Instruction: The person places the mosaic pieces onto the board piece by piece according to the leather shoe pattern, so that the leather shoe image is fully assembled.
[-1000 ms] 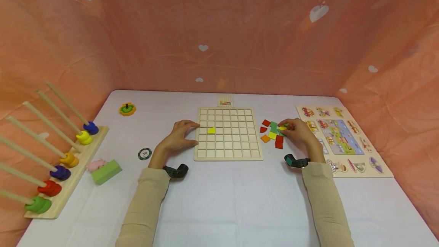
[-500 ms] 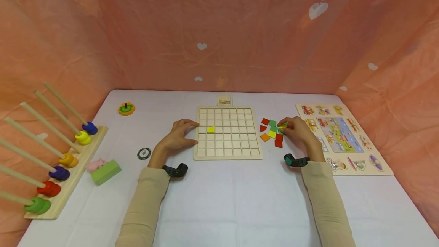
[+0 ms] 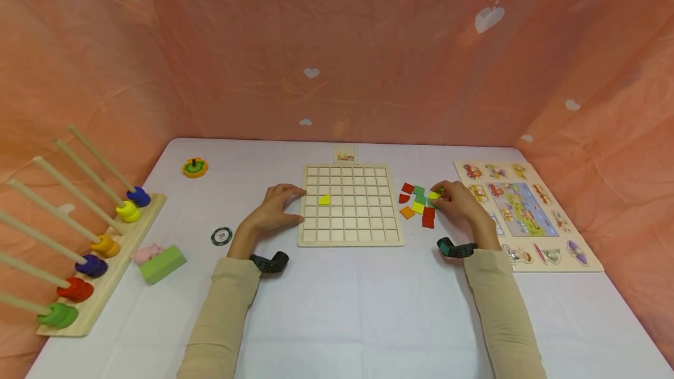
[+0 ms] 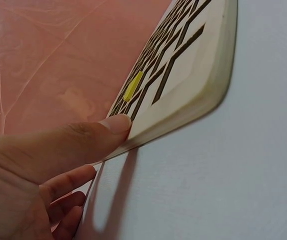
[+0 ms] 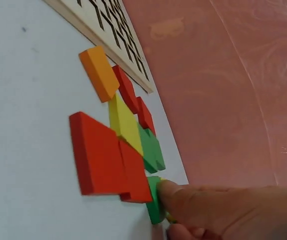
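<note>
Meanwhile my left hand (image 3: 274, 210) presses straight fingers against the grid board (image 3: 350, 206); my right hand (image 3: 458, 202) pinches a yellow tile (image 3: 434, 195).

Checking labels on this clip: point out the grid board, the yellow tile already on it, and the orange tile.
grid board (image 3: 350, 233): head view, near rim.
yellow tile (image 3: 324, 199): head view, its middle.
orange tile (image 5: 99, 73): right wrist view, top face.

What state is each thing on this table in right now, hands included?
Grid board: flat on the table, one yellow tile in a cell, the rest bare.
Left hand: fingers straight, pressing the board's left edge.
Right hand: pinching a yellow piece at the pile.
Loose tiles: scattered beside the board, some overlapping.
Ring rack: one ring on each peg.
</note>
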Tool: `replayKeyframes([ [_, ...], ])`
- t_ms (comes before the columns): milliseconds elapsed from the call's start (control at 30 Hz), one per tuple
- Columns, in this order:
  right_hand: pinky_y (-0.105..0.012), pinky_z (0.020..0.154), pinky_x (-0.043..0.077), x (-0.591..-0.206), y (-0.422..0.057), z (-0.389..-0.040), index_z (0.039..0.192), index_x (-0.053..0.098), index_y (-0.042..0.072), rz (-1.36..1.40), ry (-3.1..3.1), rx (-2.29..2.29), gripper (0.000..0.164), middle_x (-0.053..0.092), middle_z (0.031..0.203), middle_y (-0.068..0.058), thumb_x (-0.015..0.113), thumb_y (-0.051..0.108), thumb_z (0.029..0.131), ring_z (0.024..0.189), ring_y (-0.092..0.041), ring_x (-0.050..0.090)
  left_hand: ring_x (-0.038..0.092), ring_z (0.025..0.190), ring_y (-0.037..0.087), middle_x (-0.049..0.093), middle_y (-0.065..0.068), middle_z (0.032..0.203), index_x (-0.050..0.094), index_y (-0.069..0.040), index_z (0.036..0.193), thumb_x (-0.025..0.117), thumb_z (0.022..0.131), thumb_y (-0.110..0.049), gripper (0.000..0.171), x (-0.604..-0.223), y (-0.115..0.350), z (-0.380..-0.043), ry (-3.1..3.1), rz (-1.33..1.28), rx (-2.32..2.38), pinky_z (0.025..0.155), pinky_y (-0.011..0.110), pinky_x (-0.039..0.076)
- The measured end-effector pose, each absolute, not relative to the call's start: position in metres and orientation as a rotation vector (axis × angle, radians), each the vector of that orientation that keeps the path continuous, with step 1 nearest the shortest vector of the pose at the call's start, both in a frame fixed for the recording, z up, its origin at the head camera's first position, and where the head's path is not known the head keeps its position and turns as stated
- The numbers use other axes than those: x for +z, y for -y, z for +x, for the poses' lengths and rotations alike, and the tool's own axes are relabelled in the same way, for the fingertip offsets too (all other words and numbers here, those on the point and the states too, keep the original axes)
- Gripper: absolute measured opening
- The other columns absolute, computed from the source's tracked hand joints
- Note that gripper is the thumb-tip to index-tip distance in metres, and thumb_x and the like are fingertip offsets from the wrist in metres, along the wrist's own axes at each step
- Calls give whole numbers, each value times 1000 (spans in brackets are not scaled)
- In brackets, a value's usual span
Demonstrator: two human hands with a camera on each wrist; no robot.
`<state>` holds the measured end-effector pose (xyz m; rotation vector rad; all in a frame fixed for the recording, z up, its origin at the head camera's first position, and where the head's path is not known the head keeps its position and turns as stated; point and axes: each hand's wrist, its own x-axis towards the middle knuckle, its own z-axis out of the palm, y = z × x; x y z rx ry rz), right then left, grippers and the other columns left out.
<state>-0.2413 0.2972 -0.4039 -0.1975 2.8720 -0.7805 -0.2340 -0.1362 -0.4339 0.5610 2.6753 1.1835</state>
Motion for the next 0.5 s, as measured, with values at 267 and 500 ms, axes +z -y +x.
replayKeyframes([
  [267,-33,75,41,-410,-298,-242,110,53,0,-104,-2859,-934,25,53,98,-16,61,14,90,87,-28,46,20,132,34,37,16,138,51,-6,130,75,76,-12,60,-433,136,-233,-2673,561,1191,109,54,16],
  [500,-19,64,41,-410,-281,-245,102,58,-1,-184,-2946,-1159,21,56,88,-13,64,13,87,78,-21,48,19,133,34,37,16,137,51,-7,130,75,76,-12,60,-435,136,-233,-2672,550,1195,109,54,15],
])
